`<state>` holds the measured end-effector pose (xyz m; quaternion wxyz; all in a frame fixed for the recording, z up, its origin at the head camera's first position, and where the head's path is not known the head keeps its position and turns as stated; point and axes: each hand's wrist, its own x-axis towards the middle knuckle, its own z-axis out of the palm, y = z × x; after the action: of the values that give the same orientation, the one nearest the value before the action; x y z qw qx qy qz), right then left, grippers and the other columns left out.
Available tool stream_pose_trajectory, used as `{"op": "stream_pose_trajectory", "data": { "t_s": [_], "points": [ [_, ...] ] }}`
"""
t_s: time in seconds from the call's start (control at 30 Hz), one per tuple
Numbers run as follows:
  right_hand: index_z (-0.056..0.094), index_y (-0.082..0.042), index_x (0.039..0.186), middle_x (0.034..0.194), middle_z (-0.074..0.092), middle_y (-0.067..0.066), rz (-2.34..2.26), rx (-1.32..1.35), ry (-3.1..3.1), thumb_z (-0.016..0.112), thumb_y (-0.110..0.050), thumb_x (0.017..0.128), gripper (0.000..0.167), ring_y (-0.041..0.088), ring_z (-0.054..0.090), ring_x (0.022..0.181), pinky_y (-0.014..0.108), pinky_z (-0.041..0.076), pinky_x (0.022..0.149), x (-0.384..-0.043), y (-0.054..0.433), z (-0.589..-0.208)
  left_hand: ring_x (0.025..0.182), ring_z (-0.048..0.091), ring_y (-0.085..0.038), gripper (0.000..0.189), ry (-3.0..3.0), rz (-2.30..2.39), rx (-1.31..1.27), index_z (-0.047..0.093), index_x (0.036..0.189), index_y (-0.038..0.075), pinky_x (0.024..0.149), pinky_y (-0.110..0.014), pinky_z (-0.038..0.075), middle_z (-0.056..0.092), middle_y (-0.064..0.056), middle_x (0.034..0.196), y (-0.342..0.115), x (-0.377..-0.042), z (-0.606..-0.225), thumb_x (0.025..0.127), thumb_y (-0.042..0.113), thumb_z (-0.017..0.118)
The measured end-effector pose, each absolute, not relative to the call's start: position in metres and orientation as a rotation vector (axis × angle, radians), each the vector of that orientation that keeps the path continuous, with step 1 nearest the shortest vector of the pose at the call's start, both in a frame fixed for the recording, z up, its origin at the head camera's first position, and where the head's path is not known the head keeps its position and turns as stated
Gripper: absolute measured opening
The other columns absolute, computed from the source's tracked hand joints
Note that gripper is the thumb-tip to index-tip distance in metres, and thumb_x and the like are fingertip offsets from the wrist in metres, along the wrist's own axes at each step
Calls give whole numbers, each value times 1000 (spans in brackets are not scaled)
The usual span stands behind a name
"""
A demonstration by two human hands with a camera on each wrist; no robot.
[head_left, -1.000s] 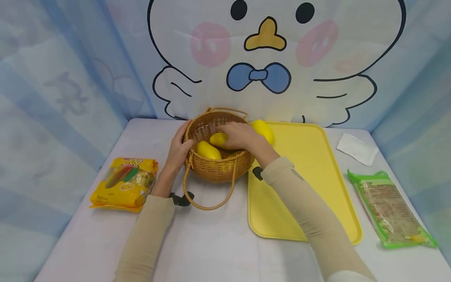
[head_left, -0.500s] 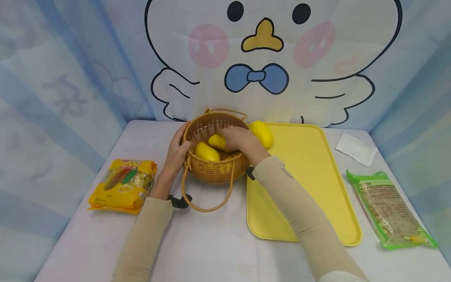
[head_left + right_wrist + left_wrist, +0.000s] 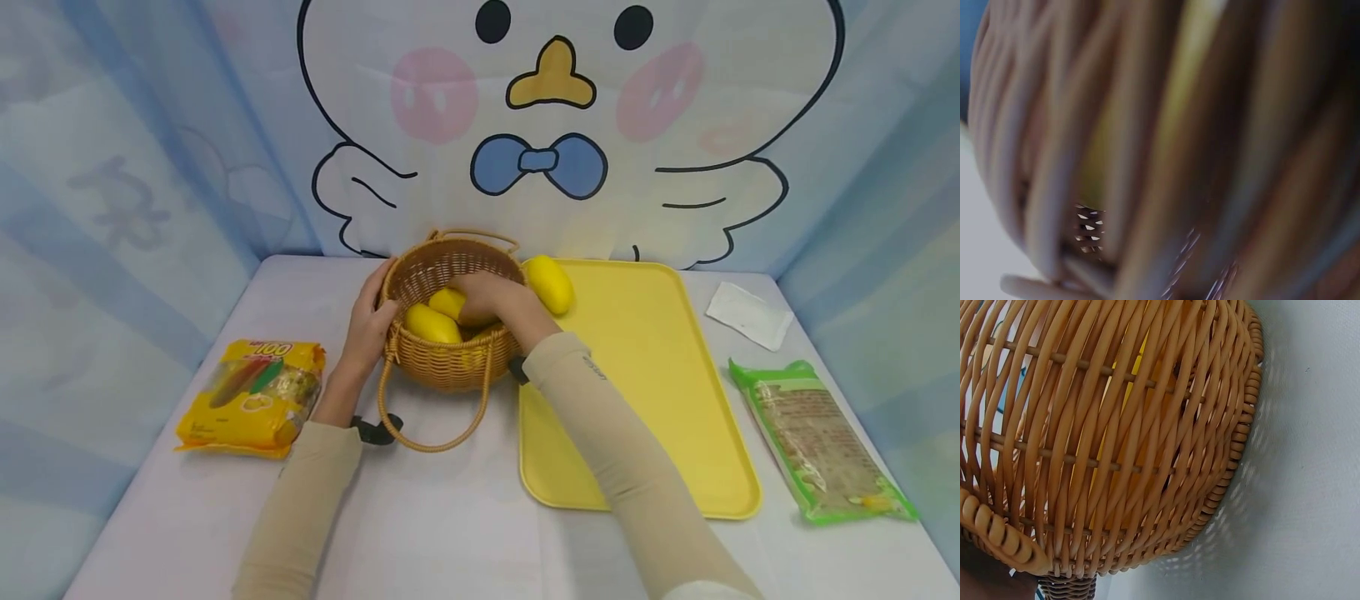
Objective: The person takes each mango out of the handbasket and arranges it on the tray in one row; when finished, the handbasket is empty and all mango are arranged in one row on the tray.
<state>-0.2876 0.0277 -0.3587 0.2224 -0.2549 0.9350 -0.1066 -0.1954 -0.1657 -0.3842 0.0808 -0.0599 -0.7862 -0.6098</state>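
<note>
A round wicker basket (image 3: pixel 450 367) stands at the table's back, one handle folded down in front. My left hand (image 3: pixel 367 325) grips its left rim, thumb at the edge and fingers along the outside. My right hand (image 3: pixel 491 298) reaches inside, its curled fingers on a yellow mango (image 3: pixel 447 302); the fingertips are hidden. Another yellow mango (image 3: pixel 432 323) lies beside it at the front left. In the left wrist view, yellow shows through the woven basket wall (image 3: pixel 1116 425). The right wrist view is filled by blurred wicker (image 3: pixel 1129 150) with yellow behind it.
A yellow tray (image 3: pixel 637 400) lies right of the basket, with a yellow mango (image 3: pixel 550 284) at its back left corner. A yellow snack bag (image 3: pixel 255 400) is at left. A green-edged packet (image 3: pixel 821 442) and a white sachet (image 3: pixel 750 315) lie at right.
The whole head view has shifted slightly left. The right hand has sunk a little deeper into the basket, by the same mango. The left hand keeps its grip on the rim.
</note>
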Motion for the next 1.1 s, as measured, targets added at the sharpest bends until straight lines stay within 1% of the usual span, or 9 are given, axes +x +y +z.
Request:
{"op": "stream_pose_trajectory", "data": {
  "t_s": [0.17,0.33,0.4,0.53,0.67,0.73,0.83,0.97,1.1],
  "points": [
    [38,-20,154,155,42,5,-311,-726,2593,58,-21,90,67,24,41,138,44,36,111,-287,30,-358,150,28,-27,66,-2340,-1823,-178,30,157,16,121,-48,27,27,-9,164,-164,-195,-385,93,8,42],
    [45,-19,150,149,49,4,-310,-766,2649,57,-23,90,62,23,46,124,42,39,103,-291,29,-358,150,28,-27,66,-2335,-1820,-178,31,157,16,121,-49,27,27,-9,163,-163,-196,-385,92,7,42],
    [48,-17,147,146,53,4,-301,-798,2682,58,-26,90,59,23,49,121,42,40,102,-293,28,-358,150,28,-27,66,-2337,-1818,-175,31,157,16,121,-48,27,27,-9,163,-163,-196,-385,92,7,42],
    [51,-17,145,144,55,6,-284,-842,2743,61,-31,90,57,24,50,130,42,41,108,-292,26,-359,150,28,-26,67,-2343,-1815,-164,30,157,17,121,-48,26,27,-7,164,-165,-202,-392,92,7,42],
    [50,-18,147,147,53,5,-286,-853,2774,61,-34,90,60,26,46,138,43,38,113,-292,27,-359,150,28,-22,67,-2321,-1825,-169,31,157,25,122,-47,26,28,-1,163,-169,-214,-411,92,10,43],
    [50,-18,147,147,53,5,-288,-860,2792,61,-35,89,61,27,45,139,43,38,114,-292,28,-359,150,28,-20,67,-2307,-1824,-180,32,156,30,122,-46,26,29,3,163,-169,-218,-418,92,13,43],
    [52,-18,145,146,55,5,-289,-879,2824,62,-37,88,62,26,48,135,43,42,110,-290,28,-357,149,30,-20,65,-2302,-1793,-181,33,155,33,121,-47,27,31,4,162,-168,-219,-421,92,15,43],
    [54,-21,144,143,54,6,-273,-894,2887,63,-39,85,62,24,53,124,42,47,101,-284,27,-354,148,31,-20,64,-2300,-1767,-171,35,153,36,121,-48,27,33,5,161,-169,-217,-421,92,16,44],
    [54,-22,143,141,54,8,-240,-941,2947,63,-39,83,63,24,53,121,42,49,98,-279,29,-351,147,32,-19,64,-2283,-1779,-164,37,153,36,121,-47,27,33,5,160,-169,-216,-420,93,14,44]
  ]
}}
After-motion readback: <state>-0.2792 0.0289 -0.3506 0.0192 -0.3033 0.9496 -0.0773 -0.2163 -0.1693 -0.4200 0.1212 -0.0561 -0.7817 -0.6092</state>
